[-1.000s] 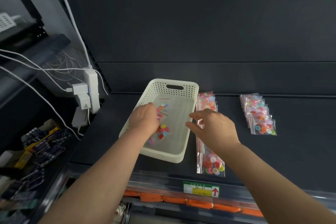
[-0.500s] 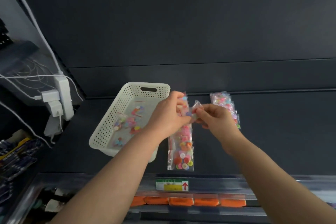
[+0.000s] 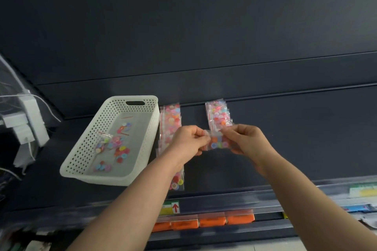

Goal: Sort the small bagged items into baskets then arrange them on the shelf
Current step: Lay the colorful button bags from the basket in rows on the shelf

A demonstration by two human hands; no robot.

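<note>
Pinching one bag [image 3: 218, 143] of buttons by its two ends, the left hand [image 3: 188, 140] and right hand [image 3: 245, 140] held it stretched flat above the shelf [image 3: 302, 140], probably so its contents could be checked before sorting. It hung in front of the stack [image 3: 219, 111], with the row [image 3: 171, 117] lying just right of the basket [image 3: 91, 138]. A few bags lay loose in the basket, which sat at the left, near enough for an easy drop

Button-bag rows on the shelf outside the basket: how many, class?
2. One row lies beside the basket, partly behind the left hand; the other row lies further right, behind the bag that it and the right hand pinch. Arms may hide more.
</note>
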